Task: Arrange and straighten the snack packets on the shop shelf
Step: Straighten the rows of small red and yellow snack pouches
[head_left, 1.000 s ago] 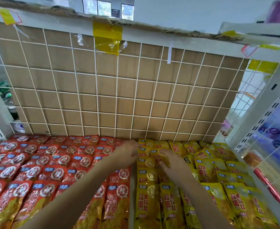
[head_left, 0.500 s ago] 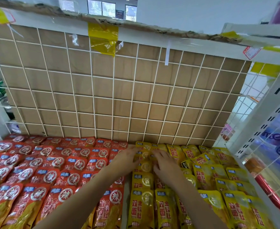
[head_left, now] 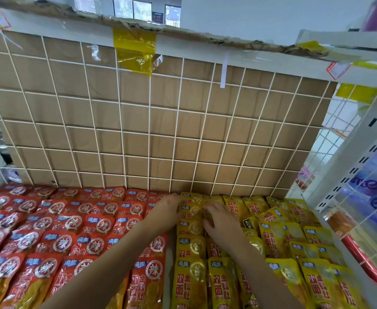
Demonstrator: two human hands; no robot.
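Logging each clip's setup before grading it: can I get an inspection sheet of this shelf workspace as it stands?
Surface: white shop shelf, almost wholly covered by packets lying flat.
Job's things: red packets on the left in overlapping rows; yellow packets on the right, those further right askew.
Clutter: one dark packet among the yellow ones.
Hands: left hand and right hand both rest on the rear yellow packets near the colour divide; whether either pinches one cannot be told.
Cables: nothing seen.
Surroundings: wire grid backed with cardboard, yellow tape on its top rail, slotted white upright at right.
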